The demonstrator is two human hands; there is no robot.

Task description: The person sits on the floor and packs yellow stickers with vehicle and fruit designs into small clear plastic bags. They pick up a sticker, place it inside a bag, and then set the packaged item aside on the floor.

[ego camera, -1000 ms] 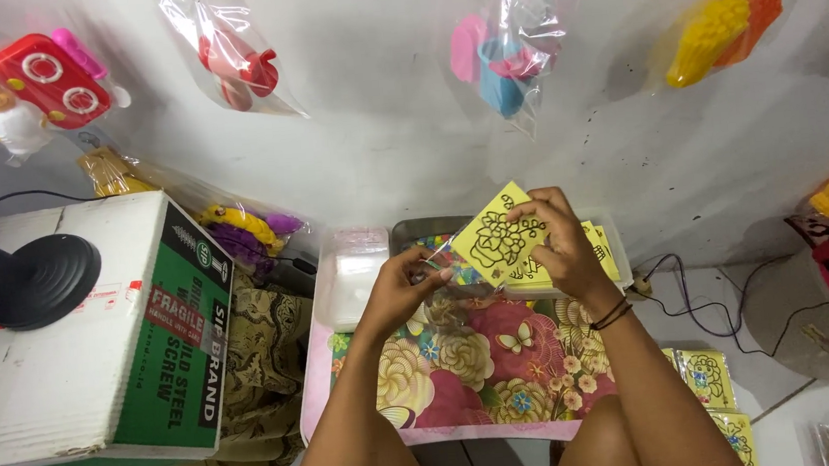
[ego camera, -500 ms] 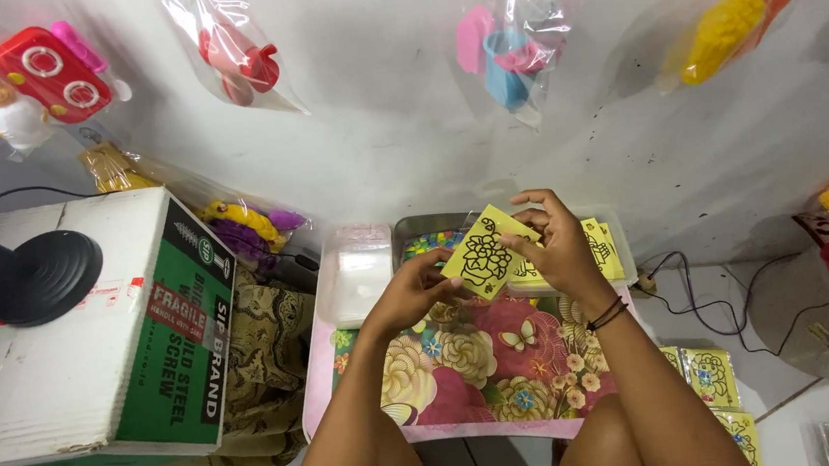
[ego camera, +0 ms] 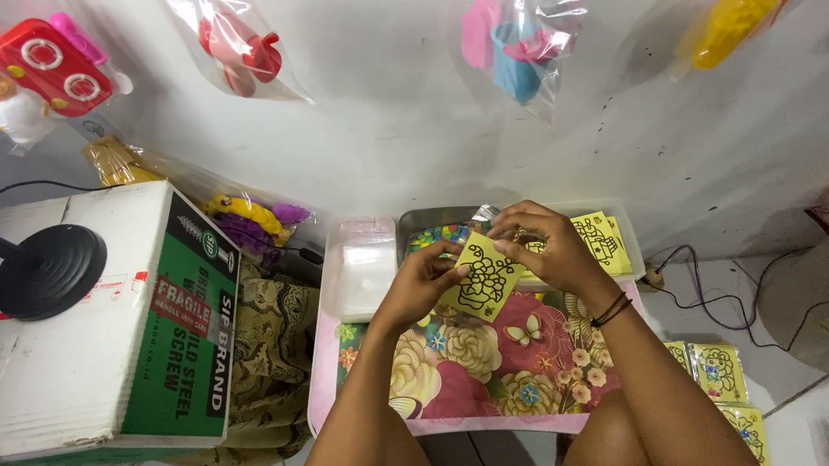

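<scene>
Fingertips of both hands pinch a small yellow card (ego camera: 483, 279) printed with a black line drawing, and from the head camera it sits tilted, held up just above the floral tray (ego camera: 464, 357). Left hand (ego camera: 425, 281) comes in from below, thumb and forefinger pressed on the card's left edge, the other fingers curled under. Right hand (ego camera: 546, 244) arches over the top right corner, fingers bunched together on the card's upper edge, a dark band (ego camera: 610, 310) around that wrist. Just behind the card, a shallow tray (ego camera: 622, 236) against the wall holds more yellow cards (ego camera: 600, 240) and a patch of colourful small pieces (ego camera: 437, 235). Beside it on the left, a stack of clear plastic sleeves (ego camera: 366, 262) lies flat. Well to the left, a cardboard box (ego camera: 77, 329) carries a black round stand base (ego camera: 48, 272). Lower right, near the knee, packed yellow cards (ego camera: 716, 372) lie on the floor. Up on the wall, bagged toys hang: a red one (ego camera: 47, 67), a blue and pink one (ego camera: 516, 47), a yellow one (ego camera: 742, 12).
</scene>
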